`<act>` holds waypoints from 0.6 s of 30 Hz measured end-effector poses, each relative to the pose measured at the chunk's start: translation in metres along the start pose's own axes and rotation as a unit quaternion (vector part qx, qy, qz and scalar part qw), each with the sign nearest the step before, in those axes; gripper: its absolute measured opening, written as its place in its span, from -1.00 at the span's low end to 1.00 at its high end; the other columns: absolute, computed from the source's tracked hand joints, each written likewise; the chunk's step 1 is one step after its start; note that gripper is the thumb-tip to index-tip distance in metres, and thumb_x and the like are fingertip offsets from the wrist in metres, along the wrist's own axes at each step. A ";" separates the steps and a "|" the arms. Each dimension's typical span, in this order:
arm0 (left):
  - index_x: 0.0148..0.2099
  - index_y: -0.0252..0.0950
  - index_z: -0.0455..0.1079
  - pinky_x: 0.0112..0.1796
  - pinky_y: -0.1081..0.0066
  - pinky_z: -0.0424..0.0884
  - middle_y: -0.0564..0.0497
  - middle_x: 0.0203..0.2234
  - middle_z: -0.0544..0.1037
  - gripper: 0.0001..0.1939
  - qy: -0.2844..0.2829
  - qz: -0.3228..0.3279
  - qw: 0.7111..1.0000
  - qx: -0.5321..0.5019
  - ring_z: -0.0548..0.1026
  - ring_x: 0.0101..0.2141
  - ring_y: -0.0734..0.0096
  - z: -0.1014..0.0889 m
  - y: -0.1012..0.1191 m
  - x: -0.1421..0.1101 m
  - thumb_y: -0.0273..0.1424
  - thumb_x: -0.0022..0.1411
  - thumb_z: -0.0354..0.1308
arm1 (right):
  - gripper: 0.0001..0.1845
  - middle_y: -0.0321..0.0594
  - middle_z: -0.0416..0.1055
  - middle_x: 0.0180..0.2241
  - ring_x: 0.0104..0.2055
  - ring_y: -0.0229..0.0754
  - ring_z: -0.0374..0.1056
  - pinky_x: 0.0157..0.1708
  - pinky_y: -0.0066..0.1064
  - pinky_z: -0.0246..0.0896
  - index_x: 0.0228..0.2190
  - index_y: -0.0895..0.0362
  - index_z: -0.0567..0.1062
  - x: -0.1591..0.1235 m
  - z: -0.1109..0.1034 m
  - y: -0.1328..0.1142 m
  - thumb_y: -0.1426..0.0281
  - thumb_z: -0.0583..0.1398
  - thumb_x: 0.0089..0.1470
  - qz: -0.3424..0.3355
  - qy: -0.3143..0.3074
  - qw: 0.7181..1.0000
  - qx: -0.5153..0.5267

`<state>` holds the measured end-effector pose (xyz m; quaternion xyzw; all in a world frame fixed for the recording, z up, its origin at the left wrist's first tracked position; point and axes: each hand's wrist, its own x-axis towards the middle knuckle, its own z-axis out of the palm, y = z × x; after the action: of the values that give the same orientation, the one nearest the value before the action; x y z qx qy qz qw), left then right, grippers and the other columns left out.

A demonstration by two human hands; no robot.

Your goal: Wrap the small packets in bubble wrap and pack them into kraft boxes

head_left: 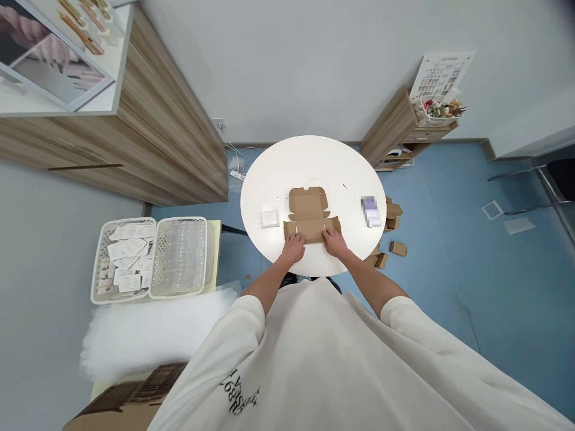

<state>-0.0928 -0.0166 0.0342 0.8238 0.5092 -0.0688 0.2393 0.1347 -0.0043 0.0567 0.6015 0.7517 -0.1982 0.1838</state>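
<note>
Resting both hands on the near panel of an unfolded brown cardboard blank (309, 204), a person in a white top (309, 353) works at a round white desk (309, 155). The blank lies at the dial's center, its notched panel toward twelve o'clock and its slotted one toward six.

The left hand (294, 246) sits at the near panel's seven o'clock, the right hand (335, 242) at its five. They are apart from each other, fingers over the near edge; whether either thumb pinches the cardboard from below cannot be told. Good handling here would seem to call for equal pressure from both sides, so the fold lines bend straight instead of buckling. The side tabs are best kept clear of the palms, and the two pale slots beside the fingers could tear if pulled unevenly.

On the desk, a white packet (269, 219) lies near nine o'clock and a purple-and-white pack (371, 211), blurred, near three, both apart from the blank and out of the fold's way. Beyond the rim, small brown boxes (398, 248) lie on the blue floor (449, 287) around four o'clock, while a basket of white cards (130, 257) stands between eight and nine.
</note>
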 end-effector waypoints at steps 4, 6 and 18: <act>0.36 -0.34 0.15 0.23 0.07 0.09 -0.27 0.35 0.16 -0.44 0.005 -0.015 1.000 0.017 0.18 0.28 -0.01 0.003 0.000 0.010 -0.39 0.35 0.06 | -0.48 0.08 0.21 0.24 0.21 0.07 0.17 0.14 -0.19 0.05 0.25 0.15 0.25 0.011 0.001 0.010 0.41 0.05 0.29 -0.006 -0.001 1.000 0.002; 0.35 -0.31 0.17 0.23 0.06 0.08 -0.26 0.32 0.20 -0.45 0.013 -0.019 0.999 0.026 0.23 0.25 0.00 0.001 0.000 0.015 -0.41 0.34 0.07 | -0.52 0.07 0.24 0.22 0.18 0.07 0.20 0.14 -0.19 0.04 0.21 0.15 0.30 0.015 0.001 0.014 0.39 0.07 0.29 -0.017 0.003 1.000 -0.001; 0.16 -0.36 0.33 0.17 0.12 0.19 -0.29 0.17 0.34 -0.65 -0.006 -0.018 0.999 0.033 0.32 0.18 0.02 -0.023 0.022 0.057 -0.39 0.37 0.09 | -0.66 0.02 0.48 0.01 0.06 0.05 0.34 0.10 -0.19 0.02 0.00 0.15 0.48 0.030 -0.014 0.029 0.27 0.03 0.36 -0.058 0.000 0.998 0.002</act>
<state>-0.0499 0.0318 0.0417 0.8214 0.5201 -0.0949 0.2138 0.1560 0.0334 0.0514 0.5576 0.7848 -0.2097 0.1707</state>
